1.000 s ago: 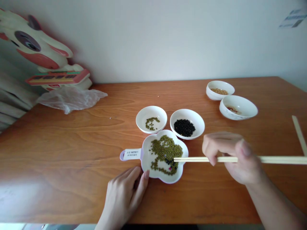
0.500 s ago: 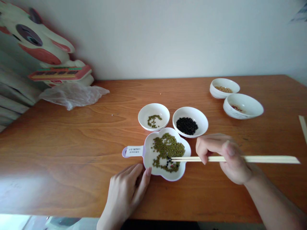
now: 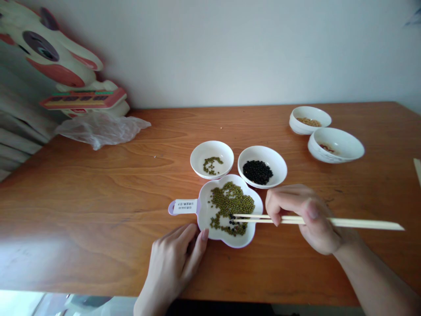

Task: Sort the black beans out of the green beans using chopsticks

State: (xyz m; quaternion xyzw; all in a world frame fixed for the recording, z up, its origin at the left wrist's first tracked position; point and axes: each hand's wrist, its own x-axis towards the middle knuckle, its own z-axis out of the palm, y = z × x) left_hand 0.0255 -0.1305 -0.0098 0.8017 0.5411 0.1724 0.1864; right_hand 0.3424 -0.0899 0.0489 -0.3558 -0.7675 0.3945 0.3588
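A pair of light wooden chopsticks (image 3: 358, 224) is gripped in my right hand (image 3: 305, 219), which is over the table to the right of the flower-shaped dish (image 3: 205, 228). Their slightly parted tips sit in the dish among a few black beans (image 3: 232, 221); whether a bean is pinched I cannot tell. Many green mung beans (image 3: 235, 199) lie around them. My left hand (image 3: 176, 259) has curled fingers against the dish's lower-left side, its thumb on the rim. Just behind stand a white bowl (image 3: 196, 159) with some mung beans and another white bowl (image 3: 279, 164) with black beans.
Two more white bowls, one with tan grains (image 3: 294, 125) and one with reddish bits (image 3: 351, 151), stand at the back right. A clear plastic bag (image 3: 105, 129) and a cow-shaped toy (image 3: 66, 66) are at the back left. A pale strip (image 3: 417, 169) lies at the right edge.
The chopstick tips have spread apart slightly, and their rear ends have dipped lower and shifted left. My right hand has moved a little left. My left hand stays at the dish.
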